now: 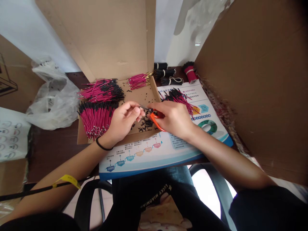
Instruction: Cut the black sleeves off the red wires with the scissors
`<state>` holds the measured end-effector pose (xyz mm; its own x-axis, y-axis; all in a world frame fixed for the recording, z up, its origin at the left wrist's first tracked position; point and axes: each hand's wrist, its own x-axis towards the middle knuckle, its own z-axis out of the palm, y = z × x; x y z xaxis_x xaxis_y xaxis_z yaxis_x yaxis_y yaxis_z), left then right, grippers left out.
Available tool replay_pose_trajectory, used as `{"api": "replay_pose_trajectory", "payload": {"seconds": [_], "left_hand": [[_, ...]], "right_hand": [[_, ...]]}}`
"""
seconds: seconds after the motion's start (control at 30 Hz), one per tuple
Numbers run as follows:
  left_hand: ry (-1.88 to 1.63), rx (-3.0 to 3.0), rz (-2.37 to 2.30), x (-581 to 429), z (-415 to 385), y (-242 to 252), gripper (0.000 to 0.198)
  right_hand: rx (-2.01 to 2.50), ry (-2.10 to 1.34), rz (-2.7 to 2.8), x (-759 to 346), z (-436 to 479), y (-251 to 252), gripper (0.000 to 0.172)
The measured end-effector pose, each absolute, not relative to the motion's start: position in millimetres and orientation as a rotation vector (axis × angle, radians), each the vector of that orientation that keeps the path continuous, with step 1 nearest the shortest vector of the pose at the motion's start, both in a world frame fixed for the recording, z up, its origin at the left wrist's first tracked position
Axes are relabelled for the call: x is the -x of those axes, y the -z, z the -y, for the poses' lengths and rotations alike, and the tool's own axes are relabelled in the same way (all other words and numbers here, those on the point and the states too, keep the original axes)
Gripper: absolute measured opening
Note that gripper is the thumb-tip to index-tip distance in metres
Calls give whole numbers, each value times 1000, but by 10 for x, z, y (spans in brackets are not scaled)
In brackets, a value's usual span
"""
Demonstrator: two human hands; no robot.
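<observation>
My right hand (176, 118) is closed round the orange handles of a pair of scissors (157, 122), whose blades point left. Close to the blade tips, the thumb and fingers of my left hand (124, 120) are pinched together; what they hold is too small to make out. Both hands are over a shallow cardboard box (138, 91). Little black cut pieces (145, 124) lie scattered in it below the scissors. Beside my left hand are two heaps of pink wires with black ends, an upper heap (103, 89) and a lower one (96, 117).
A small bunch of pink wires (138, 81) lies at the box's back. More pink and black wires (179, 98) rest on a printed sheet (149, 157). Banded black bundles (165, 73) and a pink bundle (190, 72) are behind. Tall cardboard (255, 86) stands right, a plastic bag (51, 96) left.
</observation>
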<state>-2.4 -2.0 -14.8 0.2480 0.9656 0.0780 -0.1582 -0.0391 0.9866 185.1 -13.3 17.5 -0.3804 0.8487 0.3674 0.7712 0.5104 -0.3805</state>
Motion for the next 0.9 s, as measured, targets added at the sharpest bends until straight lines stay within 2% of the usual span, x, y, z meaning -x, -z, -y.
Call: {"api": "replay_pose_trajectory", "payload": {"seconds": [0.7,0.9], "left_hand": [[-1151,-1396,-988,36,50,135,26],[-1140,-1416,-979,33,61,107,24]], "right_hand": [[1263,4,2337,-1872,141,-154,30],[1326,-37,2318,-1861,140,-172,30]]}}
